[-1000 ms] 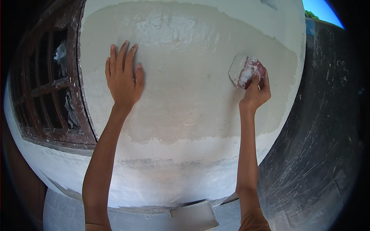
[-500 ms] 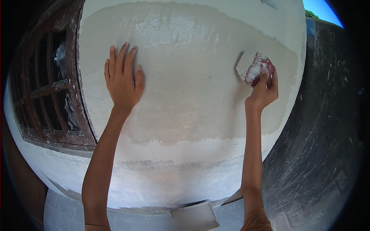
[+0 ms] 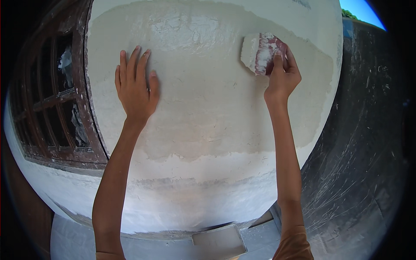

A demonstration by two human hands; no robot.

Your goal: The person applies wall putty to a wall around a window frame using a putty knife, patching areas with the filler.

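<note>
My left hand (image 3: 138, 89) lies flat against the pale wall (image 3: 195, 121), its fingers spread and holding nothing. A dark red putty scraper (image 3: 271, 52), smeared with white putty, is gripped in my right hand (image 3: 282, 78), thumb on its near face. Off-white putty covers the scraper's left edge, which is against or very close to the wall; the exact contact is hidden. A broad greyish-beige coat with an uneven border spreads over the wall between and around both hands. Its upper part has a glossy, rough white patch (image 3: 186, 32).
At the left stands a brown wooden window frame (image 3: 71, 97) with dark panes. On the grey floor below is a shallow rectangular tray (image 3: 221, 242). A dark wall (image 3: 355, 143) with white splashes runs along the right.
My right hand has moved up and to the left over the wall with the scraper. My left hand stays in nearly the same place.
</note>
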